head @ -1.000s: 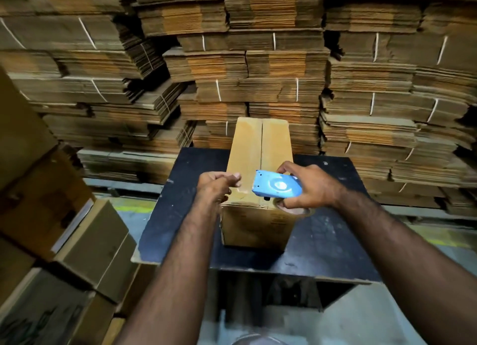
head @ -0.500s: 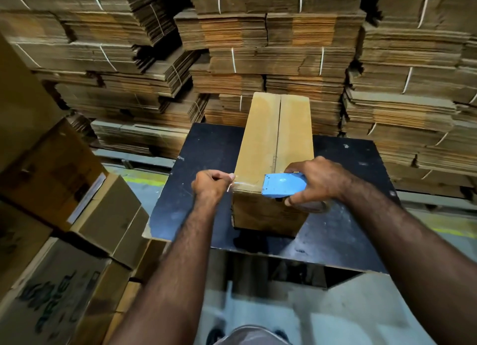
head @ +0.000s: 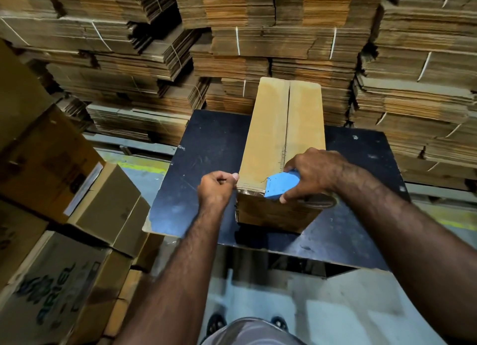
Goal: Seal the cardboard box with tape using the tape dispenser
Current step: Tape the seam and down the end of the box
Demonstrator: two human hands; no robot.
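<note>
A long brown cardboard box [head: 282,127] lies on a black table [head: 206,148], its two top flaps closed with a seam down the middle. My right hand [head: 312,171] grips the blue tape dispenser [head: 280,186] at the box's near top edge, the tape roll [head: 320,201] showing under my palm. My left hand [head: 216,188] sits at the near left corner of the box and pinches the end of the clear tape [head: 251,187], which stretches across the near edge to the dispenser.
Tied bundles of flattened cartons [head: 258,34] are stacked high behind and to the right of the table. Assembled boxes [head: 103,202] pile up at the left, close to the table's edge. Grey floor with a yellow line [head: 144,164] shows beside the table.
The dispenser has dropped from above the box onto its near top edge. My left hand has shifted to the left corner, drawing the tape taut. The camera has tilted down and nearer.
</note>
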